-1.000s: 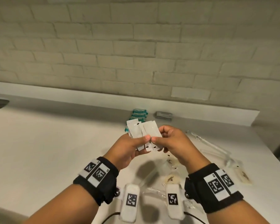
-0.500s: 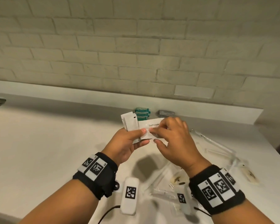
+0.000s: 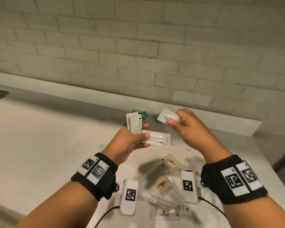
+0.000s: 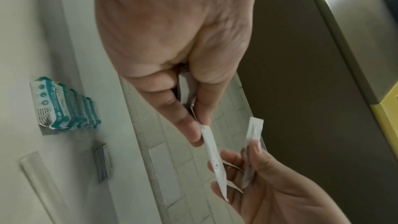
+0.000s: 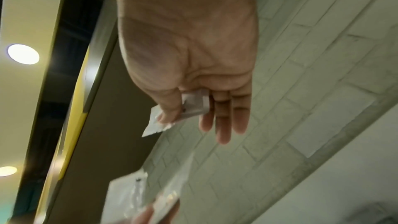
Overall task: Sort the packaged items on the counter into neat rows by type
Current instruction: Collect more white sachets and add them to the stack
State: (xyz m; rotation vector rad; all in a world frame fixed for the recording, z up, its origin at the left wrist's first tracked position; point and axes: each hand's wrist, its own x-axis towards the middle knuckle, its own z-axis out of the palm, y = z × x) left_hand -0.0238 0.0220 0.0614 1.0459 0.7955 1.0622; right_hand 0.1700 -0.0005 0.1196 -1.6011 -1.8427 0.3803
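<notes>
My left hand point(image 3: 146, 130) grips a bunch of white toothpaste sachets above the counter: two stand upright point(image 3: 135, 125) and one labelled "Toothpaste" point(image 3: 159, 139) sticks out sideways to the right. In the left wrist view its thumb and fingers pinch the sachets point(image 4: 212, 152) edge-on. My right hand point(image 3: 174, 120) is apart from it, up and to the right, and pinches a single white sachet point(image 3: 167, 117), which the right wrist view also shows under the thumb point(image 5: 190, 106).
Teal packets point(image 4: 64, 106) lie in a row by the back ledge, with a grey packet point(image 4: 101, 163) beside them. Beige sachets point(image 3: 170, 162) and clear plastic wrappers point(image 3: 164, 204) lie scattered on the white counter point(image 3: 48, 145) under my wrists. A brick wall stands behind.
The hands were together on the bunch of sachets. Now the right hand has drawn one sachet out and moved up and to the right, and the left hand keeps the others.
</notes>
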